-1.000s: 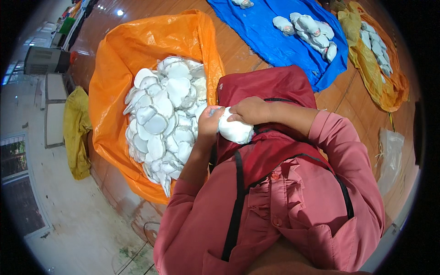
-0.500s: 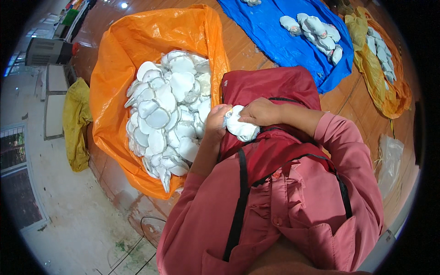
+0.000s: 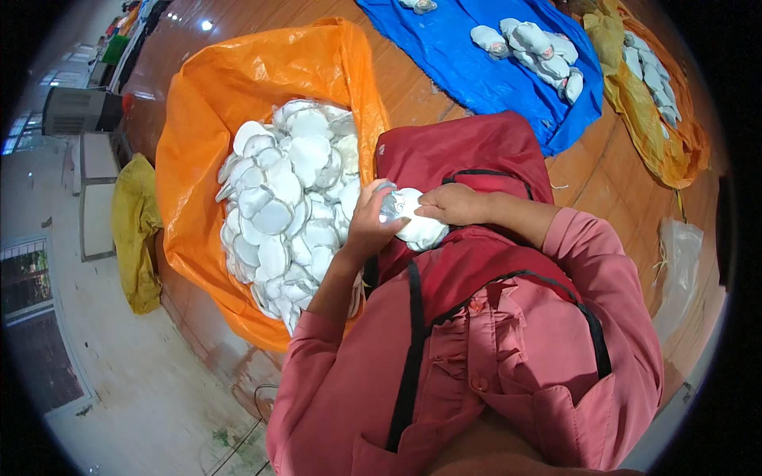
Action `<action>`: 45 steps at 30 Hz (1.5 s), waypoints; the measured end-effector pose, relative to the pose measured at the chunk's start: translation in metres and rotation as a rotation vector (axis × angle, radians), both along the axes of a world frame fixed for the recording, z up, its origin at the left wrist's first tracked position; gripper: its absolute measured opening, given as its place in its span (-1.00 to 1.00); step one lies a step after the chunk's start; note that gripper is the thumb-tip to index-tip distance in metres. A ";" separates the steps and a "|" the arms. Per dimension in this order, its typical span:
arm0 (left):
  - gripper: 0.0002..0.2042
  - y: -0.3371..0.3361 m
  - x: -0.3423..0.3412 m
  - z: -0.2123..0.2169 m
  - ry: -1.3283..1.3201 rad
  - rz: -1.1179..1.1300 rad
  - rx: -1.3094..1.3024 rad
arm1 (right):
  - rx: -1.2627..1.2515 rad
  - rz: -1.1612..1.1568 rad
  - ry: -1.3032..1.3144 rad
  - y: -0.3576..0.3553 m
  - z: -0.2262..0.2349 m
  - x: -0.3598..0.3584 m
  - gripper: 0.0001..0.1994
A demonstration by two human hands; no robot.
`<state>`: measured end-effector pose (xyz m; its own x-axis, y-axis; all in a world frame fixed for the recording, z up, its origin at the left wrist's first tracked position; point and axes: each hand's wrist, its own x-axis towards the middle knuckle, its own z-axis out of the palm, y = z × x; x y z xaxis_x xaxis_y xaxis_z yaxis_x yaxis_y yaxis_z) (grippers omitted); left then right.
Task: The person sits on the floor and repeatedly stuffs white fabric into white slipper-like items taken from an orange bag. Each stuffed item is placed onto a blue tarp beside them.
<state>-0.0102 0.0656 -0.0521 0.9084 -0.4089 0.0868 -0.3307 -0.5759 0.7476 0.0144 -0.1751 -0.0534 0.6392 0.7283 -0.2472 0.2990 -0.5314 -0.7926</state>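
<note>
Over my lap, both hands are closed on a stack of white, rounded fabric pads (image 3: pixel 422 232). My left hand (image 3: pixel 370 220) grips its left end, where something shiny and grey-clear, like a plastic wrap, shows between thumb and fingers. On the upper right side, my right hand (image 3: pixel 454 205) pinches the pad edge with thumb and fingertips. Under the stack lies a dark red cloth (image 3: pixel 460 139) with black edging, spread across my lap. Just left of my left hand, an orange sack (image 3: pixel 194 170) stands wide open, heaped with loose white pads (image 3: pixel 274 214).
A blue sheet (image 3: pixel 444 59) at the far right bears several white pad bundles (image 3: pixel 544 51). Beyond it, an orange and yellow sack (image 3: pixel 643 131) holds more bundles. A yellow sack (image 3: pixel 135 230) lies at the left, and a clear plastic bag (image 3: pixel 679 266) at the right.
My left hand has shifted round the stack's left end, its thumb now lower and the shiny part more exposed. The right hand has drawn back from the stack's top to its edge.
</note>
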 end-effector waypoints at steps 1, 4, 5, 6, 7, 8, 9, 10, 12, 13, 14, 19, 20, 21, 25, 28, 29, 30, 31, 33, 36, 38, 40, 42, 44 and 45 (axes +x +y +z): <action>-0.34 0.001 -0.001 0.009 0.026 -0.051 -0.032 | 0.002 0.004 0.027 0.000 0.000 0.000 -0.60; -0.24 0.009 0.012 0.013 0.010 -0.198 0.036 | 0.024 0.009 0.113 -0.002 0.000 0.005 -0.60; -0.25 0.009 0.015 0.014 0.014 -0.208 0.052 | 0.043 0.005 0.147 -0.003 -0.002 0.005 -0.60; -0.26 0.011 0.019 0.012 0.012 -0.237 0.041 | 0.060 0.001 0.178 -0.004 -0.003 0.007 -0.60; -0.26 0.013 0.023 0.008 0.009 -0.267 0.031 | 0.084 0.000 0.197 -0.005 -0.003 0.008 -0.60; -0.27 0.015 0.025 0.005 0.006 -0.296 0.020 | 0.108 -0.001 0.216 -0.006 -0.004 0.008 -0.60; -0.31 0.014 0.027 0.004 0.046 -0.298 -0.017 | 0.133 -0.005 0.235 -0.007 -0.005 0.009 -0.60; -0.36 0.014 0.028 0.003 0.086 -0.299 -0.053 | 0.145 -0.019 0.270 -0.009 -0.008 0.009 -0.60; -0.46 0.014 0.030 -0.003 0.087 -0.298 -0.101 | 0.171 -0.042 0.339 -0.009 -0.014 0.010 -0.60; -0.51 0.013 0.033 -0.011 0.048 -0.296 -0.113 | 0.187 -0.057 0.333 -0.008 -0.016 0.010 -0.59; -0.57 0.012 0.037 -0.018 0.008 -0.293 -0.124 | 0.203 -0.071 0.326 -0.006 -0.017 0.010 -0.58; -0.73 -0.002 0.050 0.000 -0.437 -0.243 0.065 | 0.105 -0.133 0.391 0.002 0.004 0.020 -0.53; -0.74 -0.006 0.051 0.007 -0.533 -0.227 0.063 | 0.172 -0.177 0.459 0.005 -0.001 0.021 -0.52; -0.78 -0.007 0.053 0.012 -0.619 -0.214 0.061 | 0.243 -0.215 0.528 0.009 -0.002 0.023 -0.52; -0.77 -0.001 0.043 0.026 -0.706 -0.183 0.171 | 0.192 -0.082 0.426 0.016 0.010 0.030 -0.52; -0.79 0.002 0.035 0.037 -0.714 -0.165 0.261 | 0.211 0.046 0.458 0.022 0.019 0.033 -0.47; -0.80 0.001 0.032 0.043 -0.733 -0.145 0.292 | 0.222 0.090 0.469 0.025 0.016 0.034 -0.45; -0.81 0.001 0.029 0.046 -0.752 -0.117 0.327 | 0.231 0.142 0.479 0.029 0.021 0.036 -0.42; -0.82 0.002 0.027 0.044 -0.742 -0.096 0.330 | 0.151 0.175 0.450 0.033 0.026 0.039 -0.39; -0.83 0.003 0.022 0.038 -0.726 -0.057 0.333 | -0.007 0.238 0.387 0.037 0.041 0.045 -0.33; -0.86 0.006 0.017 0.033 -0.644 -0.094 0.356 | -0.040 0.252 0.301 0.045 0.030 0.041 -0.31; -0.85 0.008 0.017 0.020 -0.536 -0.104 0.333 | -0.081 0.261 0.226 0.046 0.031 0.041 -0.32; -0.81 0.006 0.019 0.020 -0.339 -0.044 0.309 | -0.108 0.238 0.146 0.046 0.033 0.042 -0.36; -0.74 0.001 0.020 0.024 -0.055 0.078 0.282 | -0.120 0.181 0.061 0.043 0.035 0.037 -0.40; -0.67 -0.002 0.022 0.015 0.019 0.158 0.203 | -0.064 0.133 0.067 0.041 0.030 0.031 -0.47; -0.63 -0.002 0.022 0.010 0.057 0.195 0.164 | -0.035 0.107 0.071 0.040 0.027 0.029 -0.50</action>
<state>0.0121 0.0639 -0.0423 0.9730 -0.2302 -0.0195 -0.1619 -0.7395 0.6534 0.0430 -0.1350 -0.0266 0.5385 0.7813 -0.3156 0.2990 -0.5274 -0.7953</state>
